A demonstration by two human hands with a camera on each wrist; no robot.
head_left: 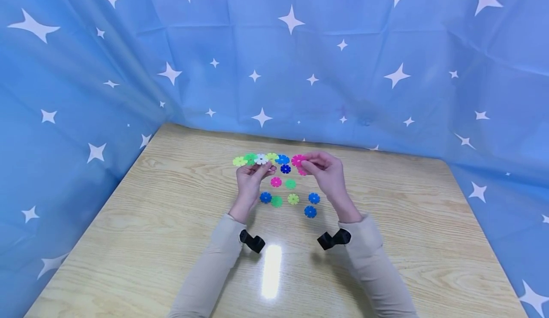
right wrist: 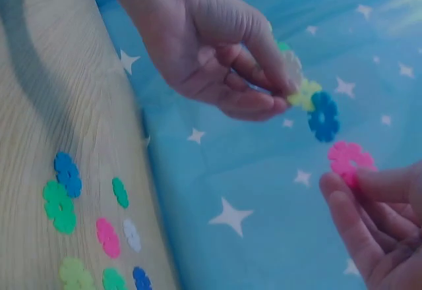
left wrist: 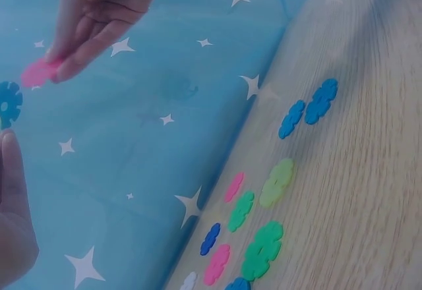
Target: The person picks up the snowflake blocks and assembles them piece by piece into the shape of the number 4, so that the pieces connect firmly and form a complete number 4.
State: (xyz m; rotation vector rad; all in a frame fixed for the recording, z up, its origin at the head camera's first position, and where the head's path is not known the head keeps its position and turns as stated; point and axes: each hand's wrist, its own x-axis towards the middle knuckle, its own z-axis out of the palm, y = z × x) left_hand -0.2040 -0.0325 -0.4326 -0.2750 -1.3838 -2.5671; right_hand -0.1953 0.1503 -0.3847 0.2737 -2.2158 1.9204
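Observation:
My left hand (head_left: 249,183) pinches a row of joined, slotted snowflake discs, held up over the table. Yellow-green, green (head_left: 250,159), white (head_left: 261,159), yellow (right wrist: 305,96) and blue (right wrist: 324,120) discs follow one another, the blue one at the right end. Between thumb and fingertips, my right hand (head_left: 329,174) grips a pink snowflake disc (right wrist: 347,157). In the right wrist view a small gap shows between the pink disc and the blue end disc. The left wrist view shows the pink disc (left wrist: 38,74) just above the blue one (left wrist: 9,105).
Loose snowflake discs lie on the wooden table (head_left: 150,222) below the hands: a dark blue one (head_left: 285,169), a pink one (head_left: 276,182), a yellow-green one (head_left: 293,199), two blue ones at right (head_left: 314,198) and several others. A blue star-patterned curtain (head_left: 274,70) hangs behind the table.

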